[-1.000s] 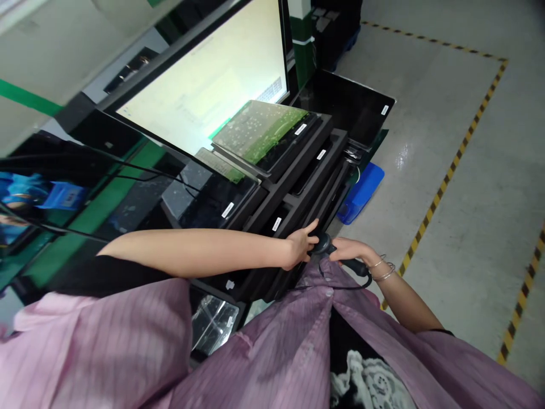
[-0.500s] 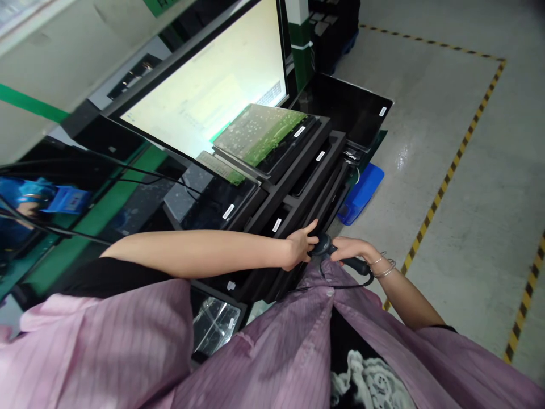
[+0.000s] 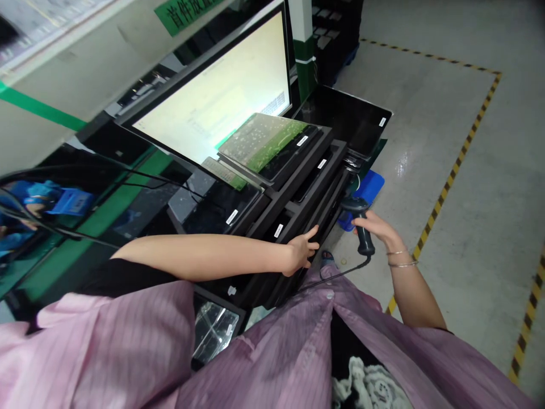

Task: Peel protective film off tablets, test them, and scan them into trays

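My right hand (image 3: 380, 226) grips a dark barcode scanner (image 3: 363, 232) by its handle, out over the floor to the right of the stack. A black cord runs from the handle's lower end back across my shirt. My left hand (image 3: 301, 251) rests at the front edge of a stack of black foam trays (image 3: 293, 207), fingers spread and nothing seen in them. Flat dark panels with white labels lie in the trays. On top sits a glossy panel (image 3: 272, 149) that mirrors the lit screen. The undersides of the left fingers are hidden.
Behind the stack stands a lit monitor (image 3: 221, 85). Another black panel (image 3: 347, 122) lies at the stack's far right. A blue bin (image 3: 372, 186) is below it. Cables (image 3: 97, 162) cross at left, near another person's blue glove (image 3: 40, 190). Yellow-black tape (image 3: 460, 153) marks the floor.
My right hand has moved the scanner up and to the right, away from my left hand, and the scanner now stands more upright. My left hand stays at the trays' edge.
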The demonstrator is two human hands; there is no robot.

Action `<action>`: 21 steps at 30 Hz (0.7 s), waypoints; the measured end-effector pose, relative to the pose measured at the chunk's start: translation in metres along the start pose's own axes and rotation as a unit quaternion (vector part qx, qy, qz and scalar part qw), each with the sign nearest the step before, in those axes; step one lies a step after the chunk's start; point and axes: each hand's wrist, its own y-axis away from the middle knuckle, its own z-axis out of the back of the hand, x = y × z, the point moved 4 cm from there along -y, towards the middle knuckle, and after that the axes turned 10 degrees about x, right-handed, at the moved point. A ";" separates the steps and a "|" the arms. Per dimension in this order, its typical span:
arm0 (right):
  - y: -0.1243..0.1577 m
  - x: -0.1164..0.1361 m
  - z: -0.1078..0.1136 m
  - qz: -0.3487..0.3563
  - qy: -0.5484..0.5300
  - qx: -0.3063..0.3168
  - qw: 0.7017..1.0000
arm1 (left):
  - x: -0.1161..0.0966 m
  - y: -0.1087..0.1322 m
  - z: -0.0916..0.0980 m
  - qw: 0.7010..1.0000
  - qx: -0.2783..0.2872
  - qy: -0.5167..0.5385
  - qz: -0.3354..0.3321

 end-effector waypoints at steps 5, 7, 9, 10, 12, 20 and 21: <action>-0.005 0.007 0.003 -0.010 -0.085 -0.012 0.996 | -0.001 0.003 0.005 1.000 0.007 0.008 0.003; -0.008 0.006 -0.004 -0.018 -0.103 -0.016 0.994 | -0.003 0.004 0.008 0.999 0.034 -0.009 0.008; -0.006 0.005 -0.006 -0.011 -0.130 -0.048 0.990 | -0.004 0.006 0.011 0.998 0.063 -0.012 0.018; -0.001 0.005 -0.005 0.000 -0.151 -0.075 0.986 | -0.004 0.006 0.012 0.997 0.072 -0.005 0.022; 0.021 0.007 0.000 0.038 -0.201 -0.139 0.969 | -0.004 0.007 0.015 0.997 0.073 0.022 0.027; 0.138 0.036 -0.051 0.183 -0.506 -0.164 0.827 | -0.002 0.003 0.007 0.989 0.060 0.118 0.063; 0.135 0.038 -0.072 0.156 -0.537 -0.144 0.817 | -0.002 0.002 0.004 0.987 0.058 0.129 0.071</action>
